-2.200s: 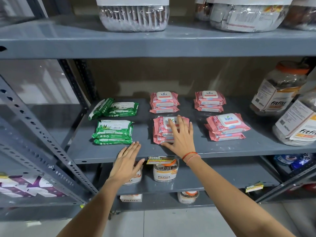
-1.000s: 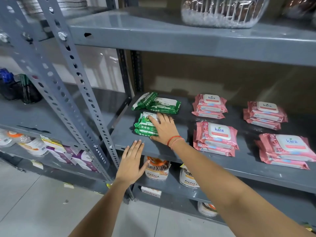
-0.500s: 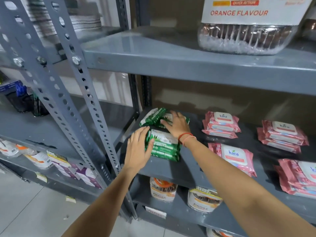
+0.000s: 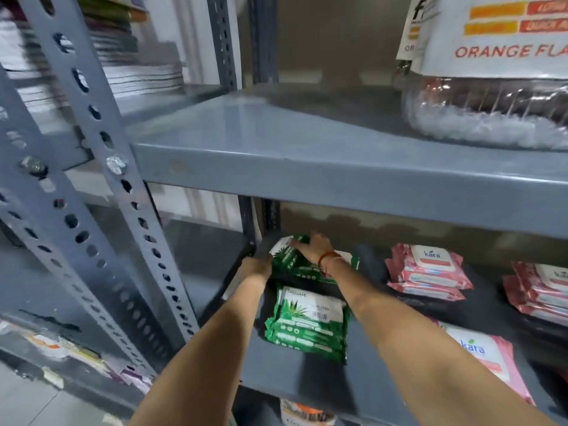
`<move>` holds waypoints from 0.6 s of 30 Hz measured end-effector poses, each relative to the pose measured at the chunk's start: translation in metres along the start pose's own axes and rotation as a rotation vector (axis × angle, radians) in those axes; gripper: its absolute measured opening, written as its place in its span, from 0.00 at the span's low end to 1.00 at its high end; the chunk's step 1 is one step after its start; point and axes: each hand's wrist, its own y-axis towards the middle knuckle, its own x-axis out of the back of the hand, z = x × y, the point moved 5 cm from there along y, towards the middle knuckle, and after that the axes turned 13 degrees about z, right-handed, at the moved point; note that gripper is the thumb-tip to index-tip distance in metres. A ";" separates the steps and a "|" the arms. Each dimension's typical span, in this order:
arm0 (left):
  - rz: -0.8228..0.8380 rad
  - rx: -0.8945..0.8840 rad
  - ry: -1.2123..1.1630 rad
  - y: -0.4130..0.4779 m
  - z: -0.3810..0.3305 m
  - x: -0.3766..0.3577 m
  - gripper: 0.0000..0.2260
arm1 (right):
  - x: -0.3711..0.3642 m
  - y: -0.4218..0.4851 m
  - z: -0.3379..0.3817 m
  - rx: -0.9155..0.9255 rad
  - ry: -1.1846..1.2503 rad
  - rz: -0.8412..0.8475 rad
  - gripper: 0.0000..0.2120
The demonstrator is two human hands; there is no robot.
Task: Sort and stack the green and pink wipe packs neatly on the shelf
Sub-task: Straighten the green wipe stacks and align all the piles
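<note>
Rear green wipe packs (image 4: 290, 256) btwn both hands, left hand (image 4: 255, 267) at side, right hand (image 4: 312, 248) on top

the shelf (image 4: 307, 376) and its perforated uprights (image 4: 123, 192) look like grey painted metal with a smooth, faintly glossy finish. the green wipe packs (image 4: 307, 321) and pink wipe packs (image 4: 427, 272) are wrapped in shiny soft plastic film, while the jar (image 4: 491, 112) above is clear ribbed plastic bearing a paper-like label (image 4: 498, 35)

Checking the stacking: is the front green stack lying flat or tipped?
Flat. The front green stack lies label-up on the shelf, packs one over another, no hand on it.
</note>
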 end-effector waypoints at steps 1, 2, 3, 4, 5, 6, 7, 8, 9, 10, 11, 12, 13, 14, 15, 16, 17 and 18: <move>0.001 0.023 -0.016 0.003 0.003 -0.001 0.28 | -0.001 0.004 0.000 -0.024 -0.005 0.031 0.31; -0.004 0.040 -0.028 0.004 0.004 -0.001 0.30 | -0.002 0.007 0.000 -0.041 -0.020 0.060 0.29; -0.004 0.050 -0.035 0.005 0.005 -0.002 0.30 | -0.005 0.008 0.000 -0.051 -0.032 0.081 0.28; -0.005 0.049 -0.055 0.006 0.005 -0.002 0.30 | -0.007 0.009 0.001 -0.054 -0.042 0.088 0.27; -0.003 0.041 -0.096 0.007 0.006 -0.003 0.30 | -0.008 0.010 0.001 -0.053 -0.045 0.084 0.26; 0.003 0.033 -0.155 0.008 0.007 -0.005 0.30 | -0.009 0.010 0.002 -0.048 -0.043 0.071 0.25; 0.003 0.033 -0.209 0.008 0.009 -0.005 0.30 | -0.009 0.010 0.002 -0.045 -0.028 0.056 0.23; -0.004 0.033 -0.238 0.007 0.012 -0.004 0.30 | -0.009 0.009 0.002 -0.041 -0.004 0.042 0.21; -0.018 0.031 -0.246 0.006 0.014 -0.003 0.29 | -0.008 0.007 0.001 -0.037 0.025 0.031 0.19; -0.037 0.016 -0.243 0.005 0.014 -0.001 0.27 | -0.007 0.005 0.001 -0.029 0.052 0.020 0.17; -0.058 -0.010 -0.236 0.002 0.013 0.001 0.24 | -0.004 0.003 0.000 -0.021 0.080 0.007 0.16; -0.078 -0.045 -0.223 -0.001 0.009 0.003 0.22 | -0.002 -0.001 -0.001 -0.009 0.107 -0.011 0.15; -0.093 -0.083 -0.206 -0.004 0.005 0.005 0.19 | 0.002 -0.006 -0.001 0.007 0.133 -0.034 0.13; -0.100 -0.122 -0.185 -0.007 -0.001 0.006 0.17 | 0.006 -0.012 -0.002 0.025 0.155 -0.068 0.12; -0.097 -0.160 -0.164 -0.009 -0.006 0.006 0.16 | 0.011 -0.017 -0.004 0.041 0.180 -0.109 0.12; -0.085 -0.199 -0.151 -0.011 -0.013 0.004 0.16 | 0.017 -0.022 -0.007 0.057 0.207 -0.153 0.11; -0.067 -0.234 -0.147 -0.012 -0.017 0.003 0.16 | 0.020 -0.027 -0.011 0.070 0.234 -0.194 0.10; -0.042 -0.270 -0.151 -0.013 -0.023 -0.001 0.16 | 0.026 -0.033 -0.016 0.076 0.248 -0.237 0.09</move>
